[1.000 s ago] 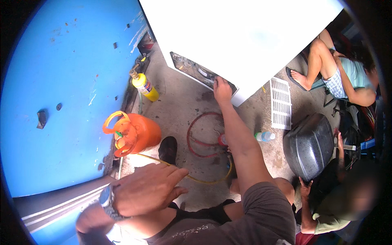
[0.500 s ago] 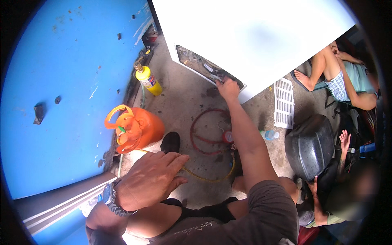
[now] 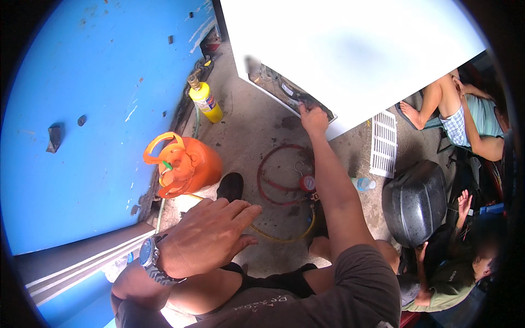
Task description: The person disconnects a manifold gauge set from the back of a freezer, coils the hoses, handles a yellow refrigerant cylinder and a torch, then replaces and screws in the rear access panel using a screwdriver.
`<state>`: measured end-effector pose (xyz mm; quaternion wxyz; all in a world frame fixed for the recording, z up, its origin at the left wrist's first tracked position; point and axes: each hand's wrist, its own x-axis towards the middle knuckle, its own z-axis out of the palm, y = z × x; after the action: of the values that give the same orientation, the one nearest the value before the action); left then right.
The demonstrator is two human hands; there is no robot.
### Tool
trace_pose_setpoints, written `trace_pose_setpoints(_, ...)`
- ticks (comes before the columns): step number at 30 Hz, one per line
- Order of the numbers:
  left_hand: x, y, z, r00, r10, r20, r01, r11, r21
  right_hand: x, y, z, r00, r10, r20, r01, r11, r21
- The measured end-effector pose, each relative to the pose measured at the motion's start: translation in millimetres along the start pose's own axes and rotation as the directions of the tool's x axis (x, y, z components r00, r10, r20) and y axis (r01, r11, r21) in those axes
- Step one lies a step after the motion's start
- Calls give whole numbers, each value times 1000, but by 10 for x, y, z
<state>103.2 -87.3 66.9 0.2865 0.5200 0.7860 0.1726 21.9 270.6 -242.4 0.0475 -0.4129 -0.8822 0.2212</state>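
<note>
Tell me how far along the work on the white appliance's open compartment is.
Looks done: the white vent grille lies on the floor, off the white appliance, and the gauge with red and yellow hoses is laid out. In hand: the right hand reaches into the open compartment; the left hand hovers empty. Left: the grille is not refitted, and the orange cylinder sits apart.

Orange tank [image 3: 186,164] and hose loops [image 3: 284,180] crowd the floor beneath the white appliance [image 3: 350,54].
</note>
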Motion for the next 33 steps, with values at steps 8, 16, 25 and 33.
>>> trace_pose_setpoints(8,30,-38,8,999,18,38,-17,999,-32,148,31,114,962,-215,-171,210,977,-50)
trace_pose_setpoints(16,634,-426,376,985,-110,136,79,973,215,79,-159,-49,975,-203,-89,199,978,-55)
trace_pose_setpoints(25,2998,-2933,1726,844,-524,-114,533,798,280,351,98,138,820,-356,-449,298,934,-196)
trace_pose_setpoints(33,3553,-3961,2131,552,-692,-465,788,615,20,386,234,277,986,-73,-148,62,995,-81)
